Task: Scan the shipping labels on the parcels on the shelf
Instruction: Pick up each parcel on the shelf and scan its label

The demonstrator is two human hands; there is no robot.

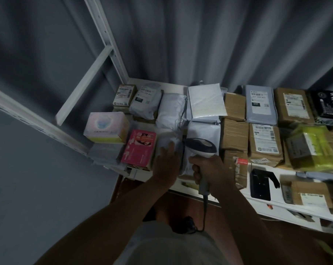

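1. Head view, shelf: A white shelf (pixel 272 205) carries rows of parcels in front of a grey curtain (pixel 200 39). A white metal upright (pixel 112 46) stands at the left rear corner.

2. Head view, right hand: The right hand (pixel 209 169) grips the handle of a barcode scanner (pixel 201 148). The fingers (pixel 197 174) are curled tight round the grip. The scanner head points forward over a white poly mailer (pixel 203 134) lying just beyond it. A dark cable (pixel 205 211) hangs from the handle base.

3. Head view, left hand: The left hand (pixel 166 165) lies flat on a small white wrapped parcel (pixel 168 144) at the shelf front. Its fingers are straight and slightly apart, pressing on the wrap. The image is blurred here; no label is discernible on this parcel.

4. Head view, parcel positions: The white wrapped parcel sits between a pink box (pixel 139 150) on the left and the scanner head on the right, touching the left fingertips and just beside the scanner.

5. Head view, surroundings: A pastel box (pixel 106 128) stands left of the pink box. Brown cartons with printed labels (pixel 264 145) and a grey labelled mailer (pixel 260 104) lie to the right. A black scanner stand (pixel 262 183) rests on the shelf front.
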